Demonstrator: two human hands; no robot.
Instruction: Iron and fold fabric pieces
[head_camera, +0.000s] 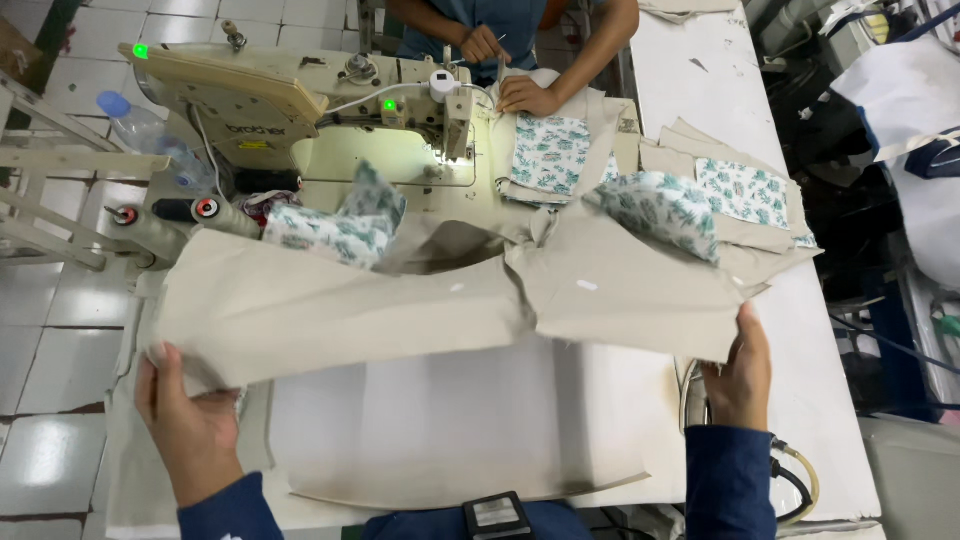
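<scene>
I sit at a long white worktable (720, 110) on a pale tiled floor (50, 300); a cream sewing machine (300, 100) stands ahead, its lamp lighting the needle plate; I hold a wide beige fabric panel (400, 310), matte and creased, stretched between my hands just above the table; my left hand (185, 425) pinches its left corner, fingers tucked under and hidden; my right hand (742, 375) grips the right edge, thumb on top; leaf-printed pieces (660, 210) lie beyond; across the table another person's hands (525, 95) press on printed cloth, their body cut off at the frame's top.
</scene>
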